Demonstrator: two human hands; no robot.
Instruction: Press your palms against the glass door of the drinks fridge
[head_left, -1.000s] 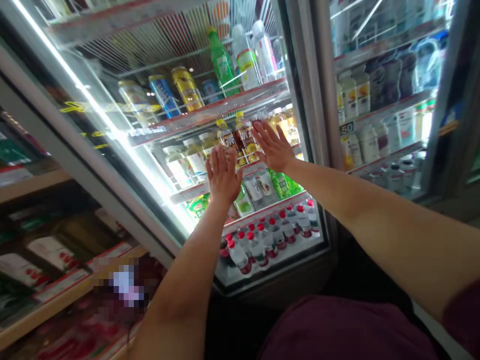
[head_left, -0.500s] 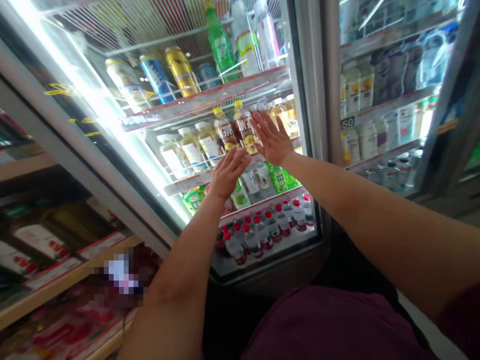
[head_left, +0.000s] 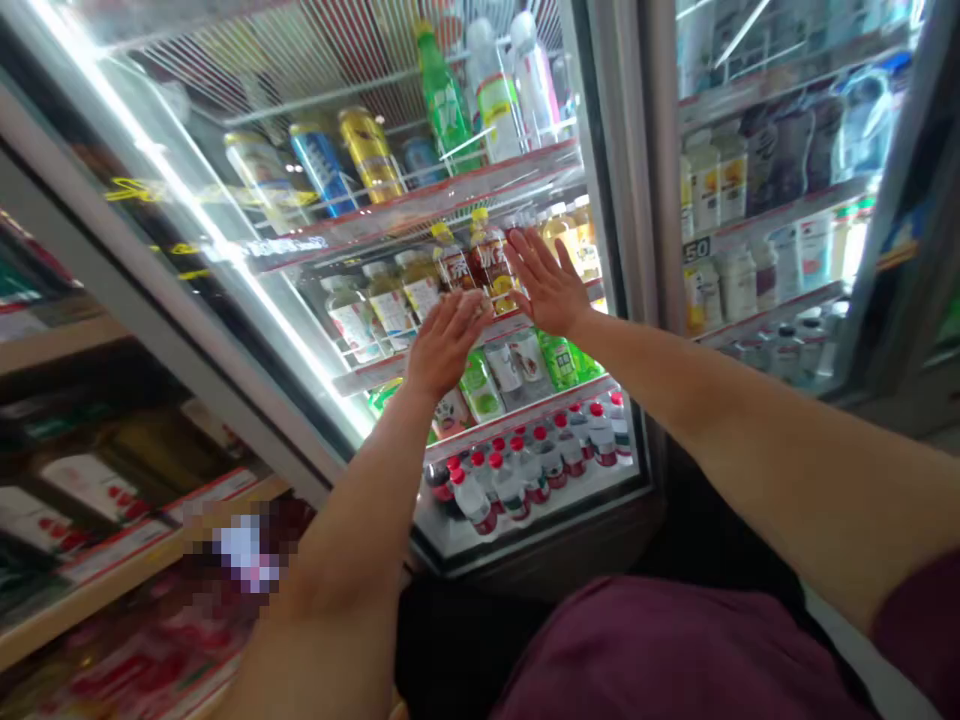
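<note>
My right hand (head_left: 549,283) lies flat with spread fingers on the glass door (head_left: 420,180) of a drinks fridge, over the shelf of brown tea bottles (head_left: 487,260). My left hand (head_left: 442,343) is beside it, a little lower, fingers stretched toward the glass and turned on edge; it holds nothing. Behind the glass are cans (head_left: 360,150) and a green bottle (head_left: 442,95) on the upper shelf, green-labelled bottles (head_left: 559,358) lower down, and red-capped water bottles (head_left: 540,465) at the bottom.
A second fridge (head_left: 757,200) with white bottles stands to the right. Wooden shelves (head_left: 112,570) with packaged goods run along the left. A bright light strip (head_left: 187,210) edges the fridge's left frame. My maroon clothing (head_left: 675,650) fills the lower foreground.
My left hand has turned from flat on the glass to edge-on and dropped slightly. My right hand has stayed on the glass. The view has shifted a little.
</note>
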